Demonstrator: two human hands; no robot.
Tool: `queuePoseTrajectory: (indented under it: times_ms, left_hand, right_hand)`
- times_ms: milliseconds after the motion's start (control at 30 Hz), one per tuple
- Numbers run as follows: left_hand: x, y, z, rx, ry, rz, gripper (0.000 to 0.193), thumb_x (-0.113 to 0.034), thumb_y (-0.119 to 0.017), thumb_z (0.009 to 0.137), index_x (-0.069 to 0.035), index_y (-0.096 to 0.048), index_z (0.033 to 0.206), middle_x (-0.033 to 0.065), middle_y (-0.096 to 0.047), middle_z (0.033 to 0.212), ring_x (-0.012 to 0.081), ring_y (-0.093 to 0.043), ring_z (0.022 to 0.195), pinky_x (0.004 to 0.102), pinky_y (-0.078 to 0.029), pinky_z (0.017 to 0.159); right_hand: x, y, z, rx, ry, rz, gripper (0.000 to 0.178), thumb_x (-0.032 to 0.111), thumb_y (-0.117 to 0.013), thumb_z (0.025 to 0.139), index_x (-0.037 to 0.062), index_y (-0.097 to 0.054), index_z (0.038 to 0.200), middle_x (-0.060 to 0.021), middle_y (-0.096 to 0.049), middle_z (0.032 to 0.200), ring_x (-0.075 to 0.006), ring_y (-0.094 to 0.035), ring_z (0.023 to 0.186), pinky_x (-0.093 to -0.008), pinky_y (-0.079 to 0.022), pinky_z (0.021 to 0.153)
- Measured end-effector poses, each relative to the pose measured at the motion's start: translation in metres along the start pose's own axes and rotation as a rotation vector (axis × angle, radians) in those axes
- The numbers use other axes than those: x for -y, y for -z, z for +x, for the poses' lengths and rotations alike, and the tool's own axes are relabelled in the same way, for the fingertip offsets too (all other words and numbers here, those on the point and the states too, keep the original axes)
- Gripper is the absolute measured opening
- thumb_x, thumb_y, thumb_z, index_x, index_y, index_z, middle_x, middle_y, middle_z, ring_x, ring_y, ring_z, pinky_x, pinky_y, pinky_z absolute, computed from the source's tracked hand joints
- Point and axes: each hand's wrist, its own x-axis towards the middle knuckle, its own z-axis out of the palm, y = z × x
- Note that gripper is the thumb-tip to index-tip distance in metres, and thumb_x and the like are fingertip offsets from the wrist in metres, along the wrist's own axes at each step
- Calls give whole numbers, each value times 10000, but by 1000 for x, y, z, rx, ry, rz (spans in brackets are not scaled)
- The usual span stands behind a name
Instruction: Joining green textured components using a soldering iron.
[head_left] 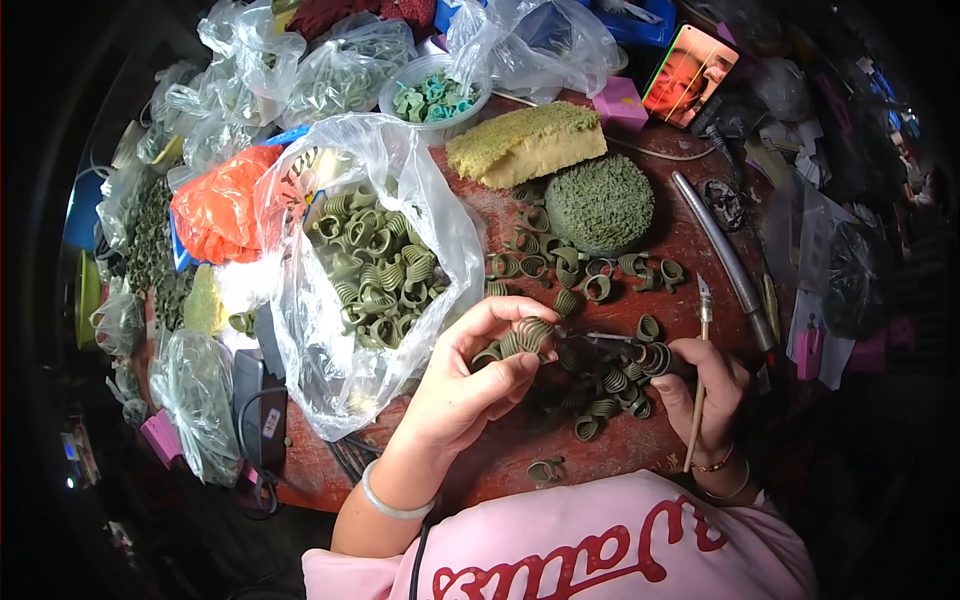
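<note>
My left hand (450,395) is closed around olive-green ribbed rings (528,338), pinched between thumb and fingers above the table. My right hand (712,395) grips a dark-handled tool (654,358) whose thin metal tip points left, towards those rings. A slim wooden-handled knife (705,312) stands tucked between the same hand's fingers, blade upward. Under and between my hands lies a pile of loose green rings (622,385), partly in shadow. More rings (598,285) are scattered just beyond. A single ring (545,468) sits close to the table's near edge.
Left of my hands, an open clear plastic bag (455,235) holds many rings. Farther back are a yellow sponge block (525,148), a round green textured pad (602,205) and a tub of green pieces (483,100). A tapered metal rod (718,245) and a lit phone (690,78) lie right.
</note>
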Motion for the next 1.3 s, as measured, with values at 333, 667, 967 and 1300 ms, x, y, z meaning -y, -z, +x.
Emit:
queuePoseTrajectory:
  times_ms: [333, 667, 967, 1300]
  left_hand:
    - [3, 1, -2, 8, -15, 8, 367, 11, -591, 791, -41, -512, 1145, 63, -599, 927, 30, -436, 556, 151, -288, 436]
    - [-10, -3, -6, 72, -73, 115, 352, 39, -568, 766, -24, -574, 1112, -5, -562, 944, 36, -492, 667, 186, -404, 604]
    - [-45, 31, -14, -816, -689, 821, 322, 62, -621, 780, -57, -613, 1079, -38, -492, 850, 20, -417, 683, 160, -360, 621]
    - [-28, 38, 3, -794, -850, 1148, 314, 49, -641, 738, -41, -605, 1037, 31, -497, 789, 101, -462, 618, 241, -410, 545]
  right_hand:
    - [-1, -1, 0, 3, -6, 15, 343, 333, -728, 816, 16, -606, 862, -51, -592, 645, -194, -597, 532, -298, -458, 502]
    - [-1, -1, 3, -15, 2, 37, 324, 305, -720, 830, 7, -601, 872, -56, -593, 656, -173, -586, 533, -286, -447, 501]
    - [4, -6, 3, -10, -31, 59, 346, 335, -685, 856, 1, -593, 860, -77, -589, 668, -207, -594, 560, -304, -445, 523]
    - [-2, -5, -10, -8, -142, -4, 412, 396, -653, 868, -14, -607, 878, -93, -589, 688, -225, -577, 594, -319, -438, 566]
